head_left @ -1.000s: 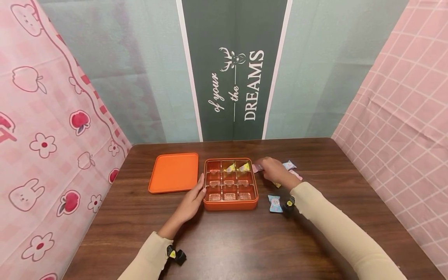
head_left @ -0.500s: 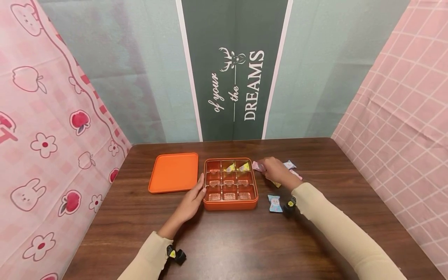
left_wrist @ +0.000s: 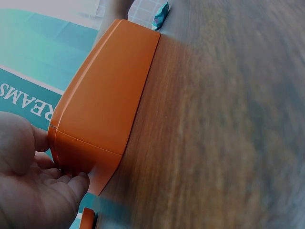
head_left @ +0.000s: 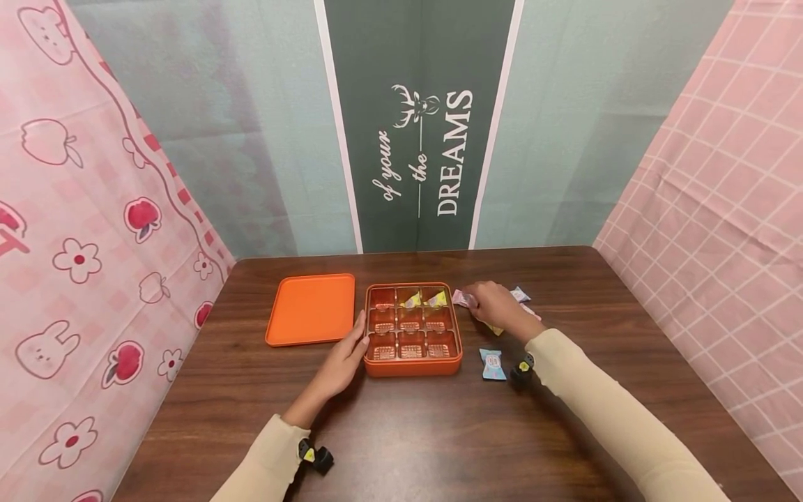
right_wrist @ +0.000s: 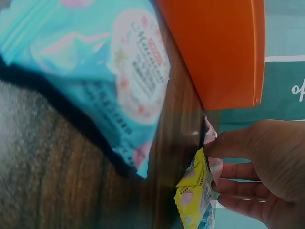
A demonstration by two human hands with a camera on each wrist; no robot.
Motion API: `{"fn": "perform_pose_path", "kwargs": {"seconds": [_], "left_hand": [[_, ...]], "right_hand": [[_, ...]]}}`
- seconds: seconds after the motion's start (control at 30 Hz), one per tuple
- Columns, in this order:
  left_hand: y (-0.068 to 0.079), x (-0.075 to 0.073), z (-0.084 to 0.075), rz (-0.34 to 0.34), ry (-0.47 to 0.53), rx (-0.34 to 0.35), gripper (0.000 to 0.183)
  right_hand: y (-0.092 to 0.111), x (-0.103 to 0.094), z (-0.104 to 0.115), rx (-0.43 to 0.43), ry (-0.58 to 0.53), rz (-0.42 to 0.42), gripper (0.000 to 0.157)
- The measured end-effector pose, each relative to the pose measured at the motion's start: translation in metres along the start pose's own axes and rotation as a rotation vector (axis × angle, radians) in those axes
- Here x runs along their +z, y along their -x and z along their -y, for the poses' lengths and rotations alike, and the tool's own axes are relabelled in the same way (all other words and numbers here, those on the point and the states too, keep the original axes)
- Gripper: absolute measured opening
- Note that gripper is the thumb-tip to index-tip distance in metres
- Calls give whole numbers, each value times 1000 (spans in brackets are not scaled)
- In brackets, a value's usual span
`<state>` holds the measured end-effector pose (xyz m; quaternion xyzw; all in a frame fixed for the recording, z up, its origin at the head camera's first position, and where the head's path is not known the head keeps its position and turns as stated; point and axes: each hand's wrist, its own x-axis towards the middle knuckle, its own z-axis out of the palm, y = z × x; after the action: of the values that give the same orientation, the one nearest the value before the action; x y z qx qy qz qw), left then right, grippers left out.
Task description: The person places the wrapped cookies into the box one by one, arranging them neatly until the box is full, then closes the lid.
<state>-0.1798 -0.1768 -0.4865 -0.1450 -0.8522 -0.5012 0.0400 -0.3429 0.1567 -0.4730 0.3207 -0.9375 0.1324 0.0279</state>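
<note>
A square orange box (head_left: 414, 368) holds a clear divided insert, with two yellow-wrapped candies (head_left: 436, 300) in its back row. My left hand (head_left: 339, 365) rests against the box's left side, its fingertips and thumb touching the wall and rim, as the left wrist view also shows. To the right of the box, my right hand (head_left: 495, 305) pinches a pink-wrapped candy (right_wrist: 215, 168) between thumb and fingers, low over the table. A yellow-wrapped candy (right_wrist: 193, 193) lies right beside those fingers. Nearer to me is a blue-wrapped candy (head_left: 493, 364), large in the right wrist view.
The orange lid (head_left: 311, 309) lies flat on the wooden table (head_left: 401, 432), left of the box. Behind my right hand are another blue candy (head_left: 520, 294) and a pink one (head_left: 530, 311), partly hidden. Printed cloths hang around the table's back and sides.
My right hand has shifted very slightly to the right, and more of the pink candy shows at its fingertips. The left hand and the box stay where they were.
</note>
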Motion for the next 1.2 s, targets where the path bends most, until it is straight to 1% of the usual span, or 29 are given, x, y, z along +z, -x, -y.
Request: {"fn": "perform_pose_path", "kwargs": {"seconds": [0.2,0.43,0.57,0.7,0.77,0.93,1.07,1.2], "left_hand": [[0,1,1,-8,2,6,53],[0,0,1,0,0,-1,53],[0,0,1,9,0,-7,54],[0,0,1,9,5,-10,54],[0,0,2,6,3,-11,54],[0,0,3,10,-5,-22,54],[1,0,2,10,5,-13,54],[0,0,2,3,4,-4,53]], "right_hand": [[1,-3,1,5,-57,-9,38],[6,-4,1,24,-68,-41,38],[12,-5,0,43,-93,-83,33],[14,-8,1,34,-110,-122,24],[15,-10,3,31,-115,-129,21],[19,-15,10,41,-129,-117,16],[22,-16,14,17,-118,-135,13],[24,-17,15,-4,-110,-159,14]]}}
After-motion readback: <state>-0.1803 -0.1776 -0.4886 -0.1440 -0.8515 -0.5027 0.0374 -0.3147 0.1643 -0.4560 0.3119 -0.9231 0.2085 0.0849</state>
